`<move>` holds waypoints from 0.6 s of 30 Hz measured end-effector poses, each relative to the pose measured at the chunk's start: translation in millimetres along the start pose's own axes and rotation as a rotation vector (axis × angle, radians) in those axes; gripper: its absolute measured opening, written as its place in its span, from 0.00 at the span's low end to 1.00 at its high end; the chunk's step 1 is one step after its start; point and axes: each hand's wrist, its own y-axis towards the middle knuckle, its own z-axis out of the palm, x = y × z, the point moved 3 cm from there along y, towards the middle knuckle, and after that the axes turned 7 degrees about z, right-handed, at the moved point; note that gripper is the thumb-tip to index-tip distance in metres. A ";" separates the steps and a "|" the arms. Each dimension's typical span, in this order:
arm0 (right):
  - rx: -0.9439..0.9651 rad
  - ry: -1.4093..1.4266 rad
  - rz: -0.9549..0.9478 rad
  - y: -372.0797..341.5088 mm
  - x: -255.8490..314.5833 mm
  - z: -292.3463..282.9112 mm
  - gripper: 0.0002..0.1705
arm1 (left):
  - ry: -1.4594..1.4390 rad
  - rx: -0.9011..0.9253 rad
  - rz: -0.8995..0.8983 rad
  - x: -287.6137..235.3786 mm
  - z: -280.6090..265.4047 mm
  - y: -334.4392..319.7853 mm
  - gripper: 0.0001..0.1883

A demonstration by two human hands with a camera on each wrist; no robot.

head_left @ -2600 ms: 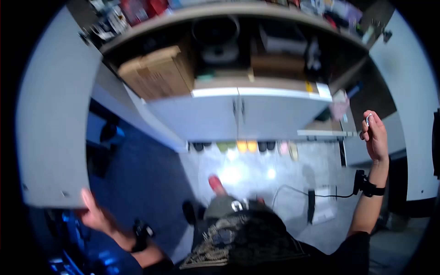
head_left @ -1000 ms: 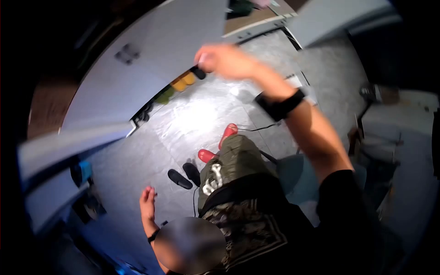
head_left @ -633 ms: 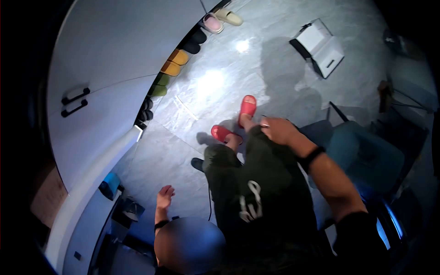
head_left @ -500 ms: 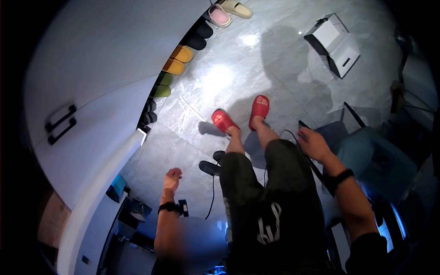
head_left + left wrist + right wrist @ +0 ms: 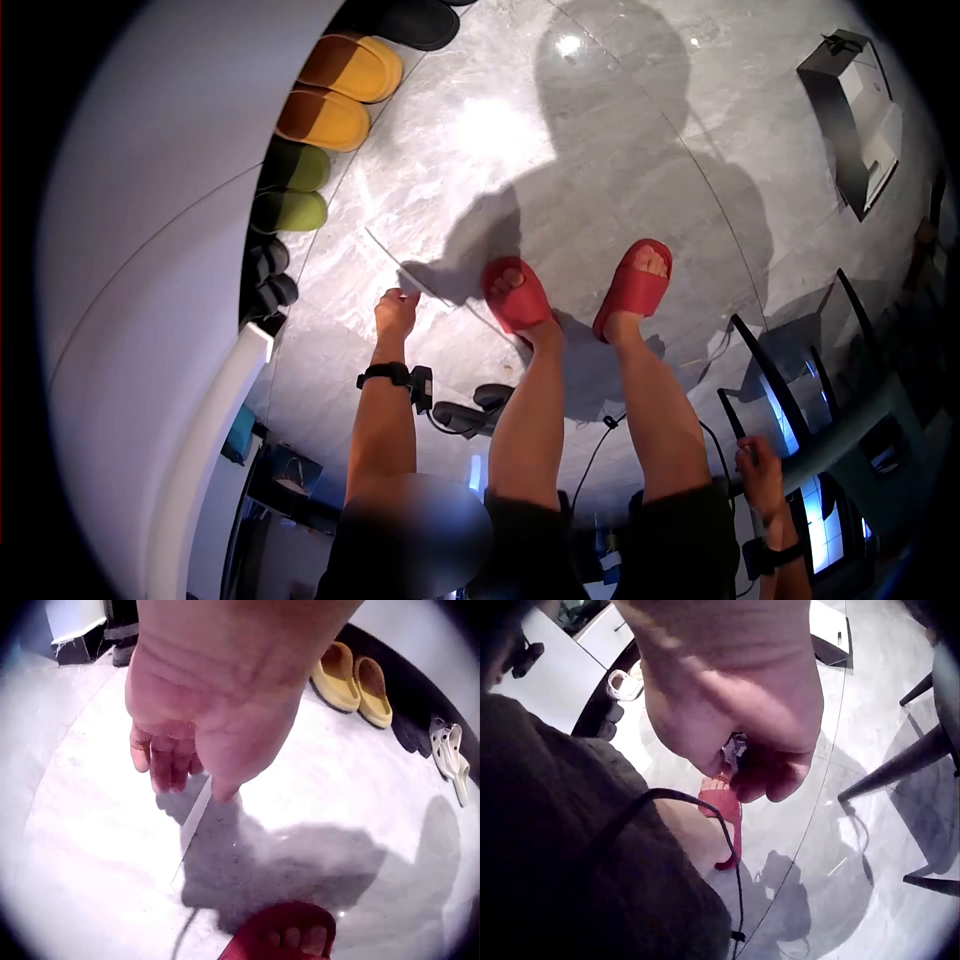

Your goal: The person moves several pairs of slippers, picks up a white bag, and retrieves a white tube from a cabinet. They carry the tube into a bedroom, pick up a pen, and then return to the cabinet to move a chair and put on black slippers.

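**Glossy grey marbled floor (image 5: 440, 170) bearing a thin white strip (image 5: 196, 814)**

The strip, straight, narrow and pale, lies on the tiles near the left hand (image 5: 396, 316), whose fingers bend loosely, thumb apart; contact cannot be told. The right hand (image 5: 762, 475) curls its fingers round a crumpled, silvery scrap (image 5: 736, 750). Smooth red slippers (image 5: 518, 298) have open toes; yellow slippers (image 5: 352, 68) are broad and rounded.

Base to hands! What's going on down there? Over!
Left hand by white strip, contact unclear. Right hand grips small silvery scrap. Strip on floor, red slipper close by.
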 end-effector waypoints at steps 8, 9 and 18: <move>-0.026 0.035 -0.091 28.9 13.2 14.5 0.08 | -0.022 -0.113 -0.014 2.9 39.6 47.8 0.14; -0.027 0.025 -0.112 29.2 16.4 9.7 0.08 | -0.005 -0.049 0.050 -0.7 41.7 41.0 0.14; 0.005 0.370 -0.277 1.4 65.9 -30.5 0.11 | -0.069 0.293 0.510 -103.5 -50.1 -108.2 0.11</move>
